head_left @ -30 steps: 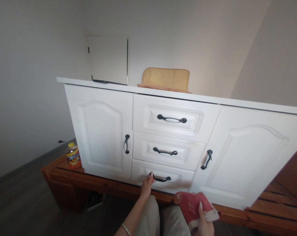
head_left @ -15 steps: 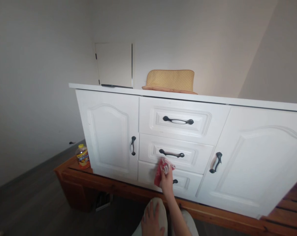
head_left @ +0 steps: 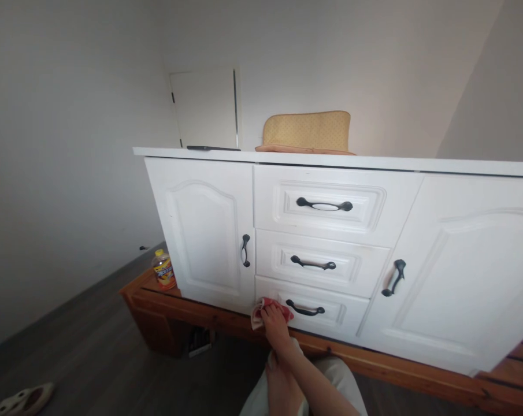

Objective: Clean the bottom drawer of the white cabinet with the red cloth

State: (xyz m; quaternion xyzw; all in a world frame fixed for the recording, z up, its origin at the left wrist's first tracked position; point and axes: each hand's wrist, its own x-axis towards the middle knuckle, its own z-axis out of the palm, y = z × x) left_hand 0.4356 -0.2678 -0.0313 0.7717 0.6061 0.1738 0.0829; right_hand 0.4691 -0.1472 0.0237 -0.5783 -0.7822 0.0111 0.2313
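A red and white cloth (head_left: 258, 316) is under the fingers of my right hand (head_left: 275, 325), pressed to the lower left corner of the bottom drawer (head_left: 337, 312). Just to the right of the cloth is that drawer's dark curved handle (head_left: 305, 309). My left hand (head_left: 282, 387) rests at my knee, partly behind my right forearm, and its fingers are mostly hidden. Both hands are in front of a white cabinet (head_left: 204, 231) with a column of drawers between two doors.
The cabinet stands on a brown wooden bench (head_left: 157, 323). A yellow-capped bottle (head_left: 163, 270) stands at the cabinet's left side. On top are a tan woven piece (head_left: 307, 132) and a flat dark object (head_left: 212, 148). A shoe (head_left: 25, 400) lies on the floor at lower left.
My right hand and the cloth have moved down and left, from above the bottom drawer's handle to its lower left corner. My left hand's spread fingers are now mostly covered. The view has shifted slightly.
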